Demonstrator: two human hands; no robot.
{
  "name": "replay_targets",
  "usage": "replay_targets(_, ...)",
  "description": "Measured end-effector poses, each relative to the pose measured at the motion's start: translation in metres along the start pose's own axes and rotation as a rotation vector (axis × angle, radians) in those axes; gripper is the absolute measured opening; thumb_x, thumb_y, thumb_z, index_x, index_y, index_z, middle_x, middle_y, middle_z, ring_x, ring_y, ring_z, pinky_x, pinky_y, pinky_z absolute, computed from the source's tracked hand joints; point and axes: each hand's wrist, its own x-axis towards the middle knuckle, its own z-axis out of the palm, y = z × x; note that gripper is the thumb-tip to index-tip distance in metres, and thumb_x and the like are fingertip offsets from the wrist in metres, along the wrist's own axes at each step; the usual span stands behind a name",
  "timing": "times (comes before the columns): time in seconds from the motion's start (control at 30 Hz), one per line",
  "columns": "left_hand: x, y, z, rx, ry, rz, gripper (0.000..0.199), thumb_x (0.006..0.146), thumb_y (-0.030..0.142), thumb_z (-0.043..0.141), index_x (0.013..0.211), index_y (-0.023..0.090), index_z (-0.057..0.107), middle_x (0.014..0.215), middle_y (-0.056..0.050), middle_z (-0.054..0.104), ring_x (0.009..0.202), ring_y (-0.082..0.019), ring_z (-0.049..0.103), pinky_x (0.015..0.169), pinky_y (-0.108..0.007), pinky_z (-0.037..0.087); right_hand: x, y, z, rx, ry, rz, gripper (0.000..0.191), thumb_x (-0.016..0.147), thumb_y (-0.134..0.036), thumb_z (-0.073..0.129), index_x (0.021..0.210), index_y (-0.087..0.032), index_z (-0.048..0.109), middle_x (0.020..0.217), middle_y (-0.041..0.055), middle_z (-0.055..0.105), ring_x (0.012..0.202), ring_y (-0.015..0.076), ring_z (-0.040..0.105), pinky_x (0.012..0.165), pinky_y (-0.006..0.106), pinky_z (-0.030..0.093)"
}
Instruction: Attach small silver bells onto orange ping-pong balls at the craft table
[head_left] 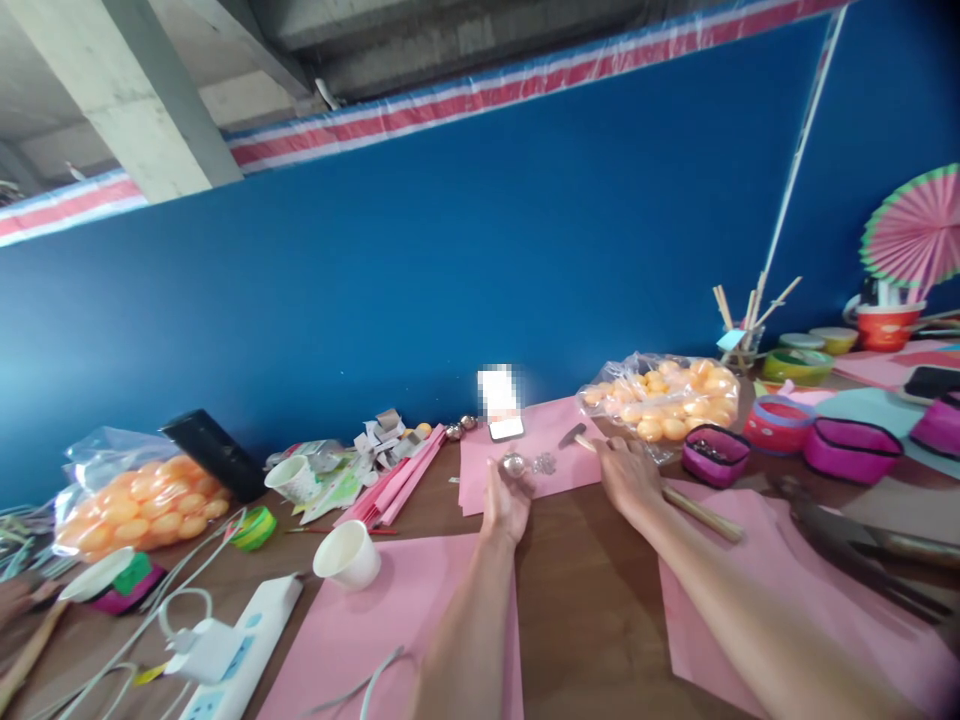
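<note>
My left hand (508,508) has its fingers curled around a shiny round metal ball (514,465), over a sheet of pink paper (480,485). Just right of the ball lies a small cluster of silvery bits (544,463), too small to make out. My right hand (626,472) grips a hammer (703,512) by its wooden handle. The dark hammer head (572,435) points left toward the ball, apart from it, and the handle's thick end shows past my wrist. Two more metal balls (460,427) sit beyond my left hand, near a lit phone (505,425).
Bags of orange balls (150,505) (675,395) stand left and right. A white cup (347,555) and a power strip (247,640) with cables lie left. Purple containers (851,450) and a dark metal tool (855,540) are right. Another person's hand (16,605) shows far left.
</note>
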Motion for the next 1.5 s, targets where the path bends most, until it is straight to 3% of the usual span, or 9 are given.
replay_targets(0.13,-0.0013,-0.0003,-0.0003,0.046,-0.031,0.008,0.025,0.076,0.029,0.049,0.097,0.018,0.056,0.084,-0.005,0.059,0.062,-0.01,0.053,0.061,-0.024,0.045,-0.0005,-0.0012,-0.0005,0.0,-0.025,0.017,0.039,0.083,-0.012,0.03,0.117,-0.026,0.044,0.103,0.0097,0.051,0.096,0.0231,0.042,0.074,0.031,0.028)
replay_targets(0.33,-0.0035,-0.0006,-0.0009,0.082,-0.085,0.012,0.036,0.073,0.02,0.053,0.108,0.022,0.052,0.089,-0.004,0.059,0.073,-0.012,0.057,0.073,-0.03,0.046,0.0006,-0.002,-0.0015,0.026,-0.045,0.035,0.041,0.085,-0.012,0.027,0.121,-0.028,0.041,0.104,0.0087,0.05,0.096,0.0219,0.043,0.076,0.031,0.029)
replay_targets(0.67,0.0002,-0.0025,-0.0051,0.109,-0.093,0.012,0.034,0.073,0.019,0.055,0.106,0.02,0.054,0.088,-0.005,0.061,0.077,-0.014,0.059,0.078,-0.033,0.046,0.0026,-0.0026,-0.0016,0.069,-0.054,0.056,0.036,0.085,-0.014,0.029,0.115,-0.025,0.047,0.103,0.0089,0.05,0.097,0.022,0.042,0.079,0.033,0.029)
replay_targets(0.87,0.0001,-0.002,-0.0029,0.122,-0.073,0.001,0.031,0.071,0.019,0.057,0.102,0.019,0.055,0.088,-0.006,0.062,0.078,-0.014,0.06,0.079,-0.034,0.046,0.002,-0.0014,-0.0052,0.097,-0.088,0.06,0.04,0.086,-0.015,0.026,0.121,-0.029,0.039,0.106,0.0087,0.049,0.099,0.0219,0.041,0.078,0.032,0.029)
replay_targets(1.27,-0.0006,-0.0027,-0.001,0.151,-0.079,0.018,0.029,0.069,0.014,0.058,0.098,0.017,0.056,0.087,-0.005,0.063,0.08,-0.014,0.06,0.082,-0.035,0.044,0.0036,-0.001,-0.002,0.105,-0.116,0.086,0.037,0.086,-0.016,0.026,0.117,-0.028,0.043,0.106,0.0087,0.048,0.098,0.0218,0.041,0.078,0.032,0.028)
replay_targets(1.5,-0.0011,-0.0023,-0.0015,0.164,-0.065,0.017,0.029,0.066,0.009,0.057,0.094,0.016,0.057,0.091,-0.006,0.062,0.082,-0.015,0.06,0.083,-0.034,0.043,0.0034,-0.0014,-0.0032,0.109,-0.124,0.086,0.041,0.086,-0.016,0.025,0.123,-0.031,0.037,0.109,0.0082,0.047,0.1,0.0218,0.04,0.08,0.033,0.027)
